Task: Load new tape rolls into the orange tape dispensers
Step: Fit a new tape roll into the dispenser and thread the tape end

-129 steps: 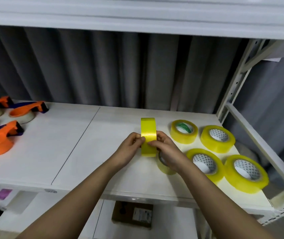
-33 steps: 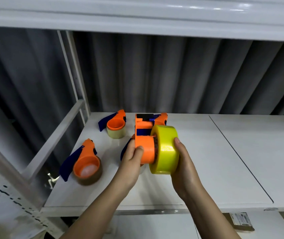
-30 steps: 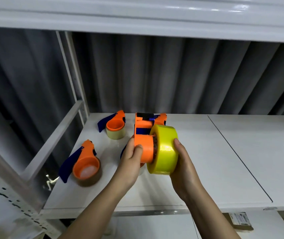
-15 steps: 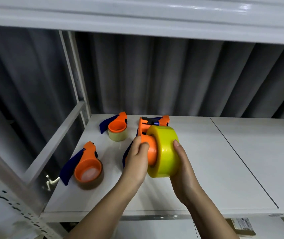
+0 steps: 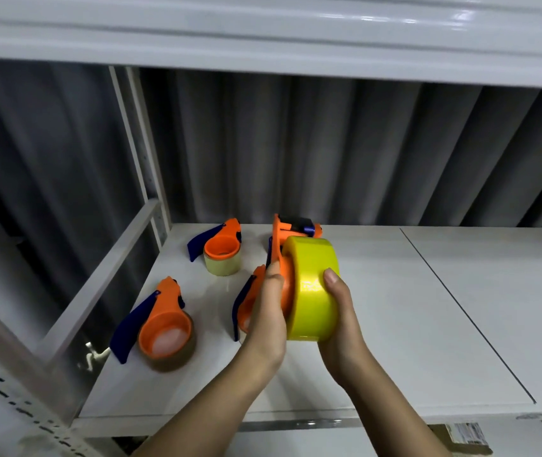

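Above the front-left part of the white shelf point(image 5: 394, 341), the left hand point(image 5: 268, 319) grips an orange dispenser point(image 5: 281, 255) by its hub, fingers curled round it. The right hand point(image 5: 340, 319) cups the yellow roll point(image 5: 312, 288), seated on that hub, thumb on its rim. Two loaded dispensers point(image 5: 221, 250) point(image 5: 160, 324) lie near the shelf's left edge; bare surface stretches right.

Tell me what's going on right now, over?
Left hand grips orange dispenser. Right hand holds yellow tape roll against its hub. Nothing in the way.
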A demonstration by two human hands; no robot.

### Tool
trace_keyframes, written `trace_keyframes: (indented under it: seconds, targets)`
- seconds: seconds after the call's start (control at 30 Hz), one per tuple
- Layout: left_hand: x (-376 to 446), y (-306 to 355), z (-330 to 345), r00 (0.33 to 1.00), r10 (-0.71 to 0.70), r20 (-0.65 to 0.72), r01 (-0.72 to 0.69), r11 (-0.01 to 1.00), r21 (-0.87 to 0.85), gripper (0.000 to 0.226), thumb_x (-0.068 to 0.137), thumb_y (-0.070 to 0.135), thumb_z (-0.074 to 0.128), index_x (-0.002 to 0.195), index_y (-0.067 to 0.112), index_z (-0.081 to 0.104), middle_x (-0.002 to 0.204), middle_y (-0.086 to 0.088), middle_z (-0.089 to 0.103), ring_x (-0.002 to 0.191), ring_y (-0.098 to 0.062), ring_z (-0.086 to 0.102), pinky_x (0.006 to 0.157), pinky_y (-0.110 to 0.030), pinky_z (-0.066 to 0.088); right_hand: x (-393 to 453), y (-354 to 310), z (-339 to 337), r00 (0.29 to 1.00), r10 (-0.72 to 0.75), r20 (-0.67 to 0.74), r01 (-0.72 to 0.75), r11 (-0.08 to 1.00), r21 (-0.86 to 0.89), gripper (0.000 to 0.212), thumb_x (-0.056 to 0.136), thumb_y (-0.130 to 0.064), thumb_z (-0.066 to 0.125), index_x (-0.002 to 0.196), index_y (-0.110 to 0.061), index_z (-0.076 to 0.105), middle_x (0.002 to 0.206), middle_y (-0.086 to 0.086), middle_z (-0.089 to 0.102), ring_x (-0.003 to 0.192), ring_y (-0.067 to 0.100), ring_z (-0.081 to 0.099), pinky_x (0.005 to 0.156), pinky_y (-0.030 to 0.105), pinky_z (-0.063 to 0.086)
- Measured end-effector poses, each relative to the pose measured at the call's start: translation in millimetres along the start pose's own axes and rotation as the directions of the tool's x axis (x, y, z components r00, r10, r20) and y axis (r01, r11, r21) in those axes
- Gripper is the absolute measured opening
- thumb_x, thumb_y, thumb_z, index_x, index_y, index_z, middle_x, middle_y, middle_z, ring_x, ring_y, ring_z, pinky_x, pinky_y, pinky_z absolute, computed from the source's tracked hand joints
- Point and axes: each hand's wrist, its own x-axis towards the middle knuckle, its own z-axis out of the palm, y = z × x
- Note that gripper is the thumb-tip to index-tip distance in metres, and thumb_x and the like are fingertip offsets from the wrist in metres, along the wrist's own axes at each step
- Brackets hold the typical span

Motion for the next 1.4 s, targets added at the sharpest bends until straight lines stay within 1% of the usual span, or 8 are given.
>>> trace_keyframes:
  seconds: [0.2, 0.43, 0.63, 0.87, 1.0, 1.17, 1.3, 1.4]
  targets:
    - [-6.1, -8.6, 6.9, 0.979, 0.166, 0.117, -0.177, 0.980, 0.089, 0.066, 0.066, 0.060, 0.047, 0.125, 0.031, 0.054, 0.114, 0.001, 0.065, 0.106, -0.017, 0.063, 0.090, -0.040, 0.053, -5.4, -1.1, 6.4, 0.998, 0.060, -0.020, -0.057, 0.992, 0.110, 0.062, 0.070, -0.052, 0.058, 0.124, -0.022, 0.058, 0.110, 0.007, 0.071, 0.097, 0.021, 0.070, 0.071, 0.029, 0.057]
    - [-0.1, -7.3, -7.1, 0.941, 0.233, 0.246, -0.299, 0.911, 0.283, 0.039, 0.068, 0.067, 0.051, 0.102, 0.049, 0.058, 0.100, 0.019, 0.065, 0.097, -0.005, 0.064, 0.079, -0.025, 0.054, -3.2, -18.2, -2.7, 0.986, 0.167, 0.022, -0.162, 0.976, -0.148, 0.063, 0.077, -0.071, 0.054, 0.127, -0.033, 0.056, 0.121, 0.003, 0.066, 0.112, 0.023, 0.063, 0.099, 0.050, 0.048]
    - [-1.6, 7.3, -22.5, 0.964, 0.096, 0.246, -0.145, 0.971, 0.190, 0.016, 0.085, 0.050, 0.055, 0.094, 0.037, 0.060, 0.089, 0.010, 0.071, 0.078, -0.001, 0.068, 0.070, -0.020, 0.054, -3.0, -27.2, -12.7, 0.980, 0.177, 0.087, -0.134, 0.921, -0.366, 0.079, 0.062, -0.077, 0.059, 0.133, -0.045, 0.043, 0.132, -0.011, 0.055, 0.118, 0.015, 0.056, 0.103, 0.049, 0.044]
    - [7.0, 33.1, -46.1, 0.956, -0.091, 0.279, -0.001, 0.950, 0.313, 0.040, 0.053, 0.058, 0.070, 0.091, 0.046, 0.067, 0.115, 0.002, 0.064, 0.107, -0.021, 0.061, 0.097, -0.049, 0.048, -11.2, -14.6, -5.7, 0.998, -0.042, 0.053, 0.060, 0.913, -0.404, 0.096, 0.047, -0.059, 0.073, 0.132, -0.046, 0.031, 0.135, -0.012, 0.044, 0.117, 0.011, 0.055, 0.085, 0.025, 0.053]
    - [5.0, 39.6, -40.8, 0.955, -0.169, 0.245, 0.076, 0.934, 0.349, 0.079, 0.041, 0.057, 0.057, 0.111, 0.019, 0.058, 0.118, -0.020, 0.058, 0.110, -0.040, 0.055, 0.084, -0.043, 0.045, -13.1, -6.8, 2.6, 0.996, -0.084, 0.006, 0.077, 0.886, -0.457, 0.101, 0.044, -0.063, 0.070, 0.134, -0.048, 0.026, 0.140, -0.008, 0.036, 0.120, 0.010, 0.050, 0.074, 0.014, 0.051]
    - [3.2, 29.9, -26.3, 0.985, -0.055, 0.163, 0.006, 0.958, 0.287, 0.039, 0.074, 0.057, 0.057, 0.088, 0.022, 0.065, 0.092, -0.011, 0.068, 0.089, -0.027, 0.065, 0.094, -0.043, 0.049, -15.0, -3.6, 6.8, 0.998, -0.063, 0.011, 0.060, 0.861, -0.505, 0.093, 0.046, -0.066, 0.068, 0.128, -0.051, 0.028, 0.135, -0.012, 0.037, 0.114, -0.001, 0.049, 0.069, 0.007, 0.048]
    - [3.7, 13.9, -32.0, 0.990, 0.110, 0.094, -0.135, 0.936, 0.325, 0.024, 0.086, 0.048, 0.060, 0.082, 0.025, 0.067, 0.075, 0.001, 0.073, 0.074, -0.016, 0.071, 0.068, -0.030, 0.059, -20.8, -10.5, 0.3, 0.998, -0.022, 0.060, 0.055, 0.777, -0.627, 0.088, 0.056, -0.077, 0.058, 0.135, -0.049, 0.031, 0.135, -0.019, 0.041, 0.120, -0.005, 0.046, 0.093, 0.020, 0.045]
    - [-4.1, 10.9, -33.8, 0.979, 0.184, 0.085, -0.202, 0.917, 0.344, 0.019, 0.094, 0.028, 0.054, 0.079, 0.022, 0.064, 0.057, 0.007, 0.069, 0.052, -0.004, 0.066, 0.047, -0.014, 0.049, -26.9, -21.8, -2.1, 0.942, -0.330, -0.057, 0.160, 0.593, -0.789, 0.063, 0.064, -0.080, 0.056, 0.116, -0.046, 0.049, 0.117, -0.024, 0.048, 0.102, -0.006, 0.053, 0.074, 0.015, 0.043]
